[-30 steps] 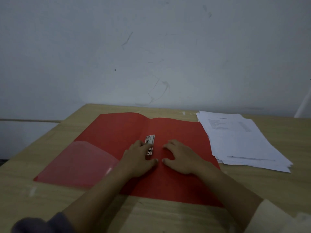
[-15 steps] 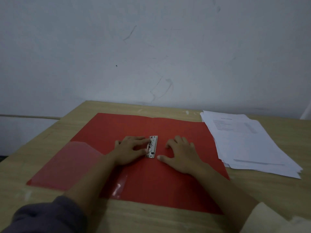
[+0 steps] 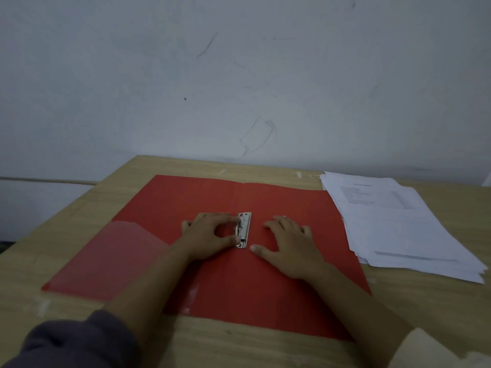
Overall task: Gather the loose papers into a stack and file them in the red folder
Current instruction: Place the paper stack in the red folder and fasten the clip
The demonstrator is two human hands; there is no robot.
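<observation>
Freeing clip (image 3: 245, 226) | left hand (image 3: 207, 237) pinched it | right hand (image 3: 289, 247) lay flat, pinning red folder (image 3: 186, 197) (best kept pressed while clip lifts)

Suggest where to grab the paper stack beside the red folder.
Likely the near edge of the paper stack, right hand coming from the near side: it lies flat and fanned on the table, so thumb on top, fingers slid under, pinches every sheet.

Wooden table (image 3: 265, 349) — scuffed white wall (image 3: 239, 75)
</observation>
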